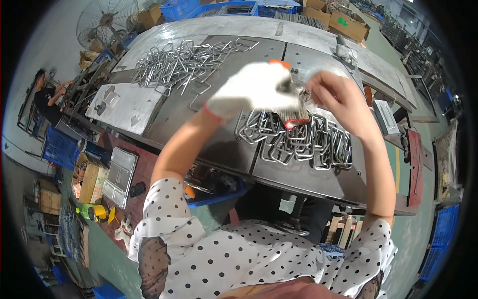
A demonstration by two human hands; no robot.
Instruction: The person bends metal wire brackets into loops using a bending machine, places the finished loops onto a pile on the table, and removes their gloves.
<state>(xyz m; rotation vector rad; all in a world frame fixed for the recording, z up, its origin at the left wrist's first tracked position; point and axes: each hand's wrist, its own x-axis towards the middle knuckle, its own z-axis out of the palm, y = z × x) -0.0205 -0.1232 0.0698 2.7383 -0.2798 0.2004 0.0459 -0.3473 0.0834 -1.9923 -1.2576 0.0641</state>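
Note:
My left hand point(254, 89) wears a white knit glove with a red cuff and is bright and blurred above the metal table point(219, 144). Its fingertips close on a second, soiled work glove point(297, 110), which hangs down with its red-edged cuff lowest. At the other side of that glove is my bare right hand point(341, 99), fingers curled and pinching at its edge. Just below both hands lies a heap of bent, shiny metal rod loops point(294, 142). The hanging glove covers part of this heap.
Another pile of bent metal rods point(174, 65) lies at the far left of the table. A grey metal box point(386, 118) stands at the right edge. Below the front edge sits a blue bin point(219, 195). Another person point(47, 102) works at far left, near a large fan point(106, 21).

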